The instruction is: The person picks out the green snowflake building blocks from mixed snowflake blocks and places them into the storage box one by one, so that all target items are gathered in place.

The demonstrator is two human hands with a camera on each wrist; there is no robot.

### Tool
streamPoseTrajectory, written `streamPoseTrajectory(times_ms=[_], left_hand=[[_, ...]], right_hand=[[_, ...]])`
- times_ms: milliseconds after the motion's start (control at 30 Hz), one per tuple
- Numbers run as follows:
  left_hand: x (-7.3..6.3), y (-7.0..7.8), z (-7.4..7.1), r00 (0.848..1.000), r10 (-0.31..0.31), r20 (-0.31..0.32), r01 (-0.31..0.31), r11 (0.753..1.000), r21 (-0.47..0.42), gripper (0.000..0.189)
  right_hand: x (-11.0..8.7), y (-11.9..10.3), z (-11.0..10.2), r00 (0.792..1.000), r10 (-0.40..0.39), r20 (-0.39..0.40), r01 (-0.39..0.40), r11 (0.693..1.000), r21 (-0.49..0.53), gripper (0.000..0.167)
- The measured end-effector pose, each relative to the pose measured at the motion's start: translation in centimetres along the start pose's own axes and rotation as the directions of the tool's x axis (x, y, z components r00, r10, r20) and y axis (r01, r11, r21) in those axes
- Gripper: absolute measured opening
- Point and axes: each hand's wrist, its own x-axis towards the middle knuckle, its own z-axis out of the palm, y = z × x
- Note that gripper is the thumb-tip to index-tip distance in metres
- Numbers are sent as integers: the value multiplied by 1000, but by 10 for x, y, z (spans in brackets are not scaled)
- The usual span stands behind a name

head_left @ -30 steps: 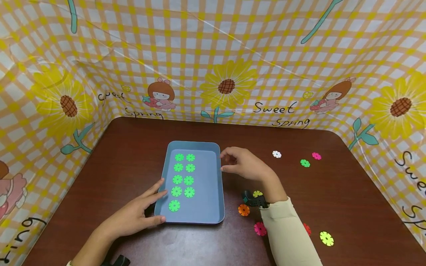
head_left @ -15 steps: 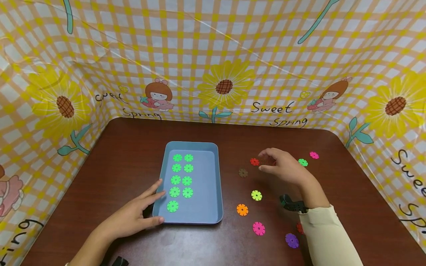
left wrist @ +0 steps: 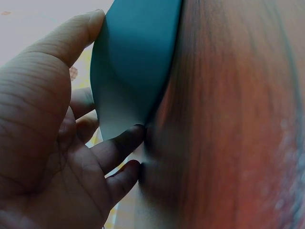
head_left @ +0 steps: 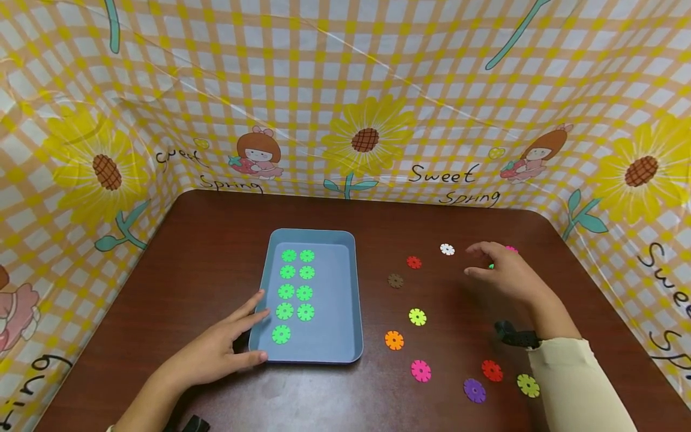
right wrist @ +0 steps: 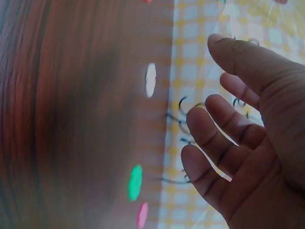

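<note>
My left hand [head_left: 216, 353] lies at the left side of a blue-grey tray [head_left: 335, 300], fingers spread against its rim and thumb touching the near left corner. In the left wrist view, its thumb and fingertips meet the tray's wall [left wrist: 136, 57]. Inside the tray, several bright green notched plastic discs [head_left: 282, 291] lie flat in two columns on the left half. My right hand [head_left: 510, 273] hovers over the table at the right, fingers loosely bent and holding nothing. Beneath it a green disc [head_left: 490, 266] is mostly hidden; a pink disc [head_left: 511, 248] is partly covered. A white disc [head_left: 444, 249] lies left of its fingertips.
Between tray and right arm lie more discs: red [head_left: 410, 262], brown [head_left: 391, 281], yellow [head_left: 413, 317], orange [head_left: 390, 340], pink [head_left: 417, 371], purple [head_left: 471, 390], another red [head_left: 488, 371] and another yellow [head_left: 523, 386]. A checked cloth [head_left: 302, 198] surrounds the brown tabletop [head_left: 216, 240].
My right hand has moved right, from the tray's right edge across the discs to above the green one, uncovering the red, brown and purple discs. The left hand stays at the tray.
</note>
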Motion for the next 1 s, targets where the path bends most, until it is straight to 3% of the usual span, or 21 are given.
streamPoseTrajectory(times_ms=[600, 1000], left_hand=[[1, 0, 0, 1000, -8, -1, 8, 1000, -5, 77], [0, -1, 1, 1000, -23, -6, 23, 1000, -9, 78]], right_hand=[[-2, 73, -10, 989, 132, 58, -137, 986, 93, 55], [5, 95, 2, 986, 159, 47, -162, 983, 84, 53]])
